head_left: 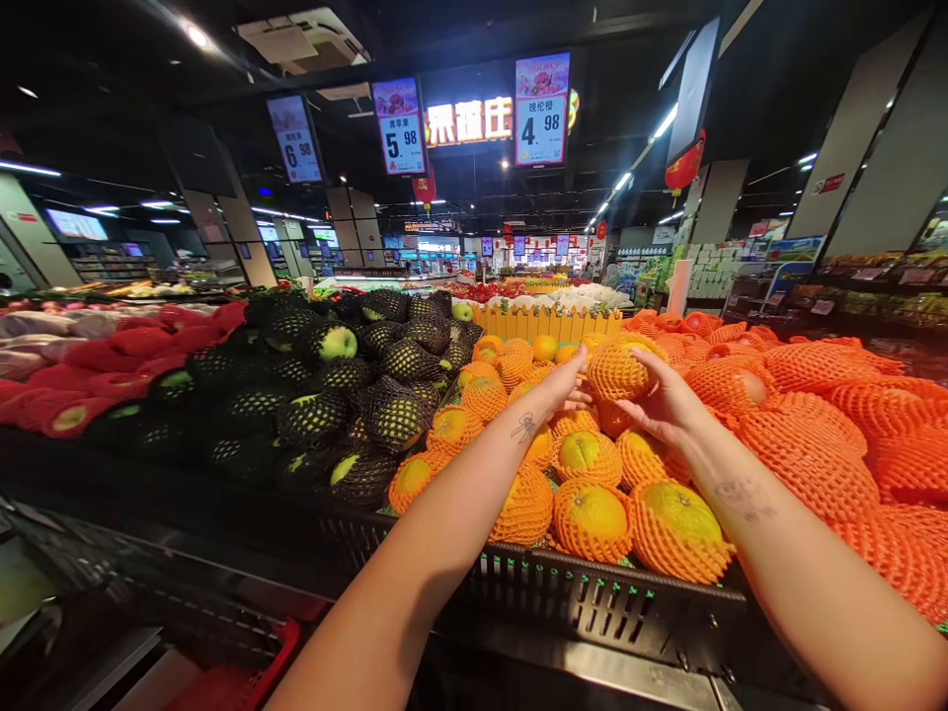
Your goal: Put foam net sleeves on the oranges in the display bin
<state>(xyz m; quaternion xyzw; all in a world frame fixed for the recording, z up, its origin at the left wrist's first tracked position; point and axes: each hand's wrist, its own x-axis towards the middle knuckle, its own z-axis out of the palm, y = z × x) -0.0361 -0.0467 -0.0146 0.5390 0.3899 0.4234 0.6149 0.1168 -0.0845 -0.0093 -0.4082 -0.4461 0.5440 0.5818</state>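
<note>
Both my arms reach over a shop display of oranges wrapped in orange foam net. My left hand [564,387] and my right hand [665,403] together hold one netted orange [616,369] just above the pile, left fingers on its left side, right fingers curled round its right side. More netted oranges [592,515] lie below my wrists in a black crate [607,604].
Green fruit in black net [333,395] is heaped to the left, red-netted fruit [118,360] further left. More orange-netted fruit [822,415] fills the right. A yellow picket fence [544,321] stands behind. Price signs [542,109] hang overhead. A red basket [237,681] sits low by the counter.
</note>
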